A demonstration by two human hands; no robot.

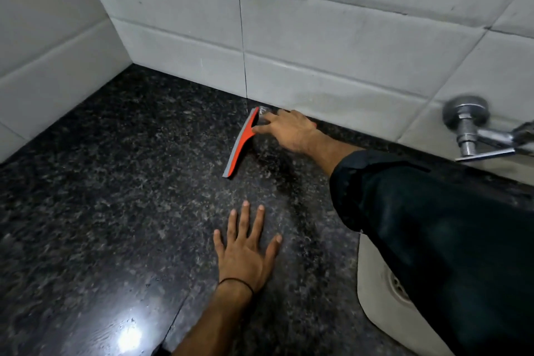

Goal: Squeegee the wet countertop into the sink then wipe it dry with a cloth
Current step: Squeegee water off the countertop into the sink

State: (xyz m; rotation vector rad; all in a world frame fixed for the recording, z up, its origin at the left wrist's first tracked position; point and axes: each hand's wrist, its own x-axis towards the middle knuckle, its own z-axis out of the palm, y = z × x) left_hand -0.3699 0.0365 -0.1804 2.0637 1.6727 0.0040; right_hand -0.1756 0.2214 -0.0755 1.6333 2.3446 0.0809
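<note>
We log one orange squeegee (241, 143), blade down near the back edge of the dark speckled surface (115, 196), our right hand (289, 130) gripping its handle, our left hand (245, 251) flat and open nearer the front edge, white sink (375, 283) at the right edge.

My feed is dim and slightly soft, with one hard white glare spot from an overhead light on the dark polished surface (86, 211) near the bottom edge. The wall tiles (332, 46) bow from wide-angle distortion. The tap (474, 130) at the right edge looks motion-blurred, and the dark sleeve (433, 225) loses detail.
</note>
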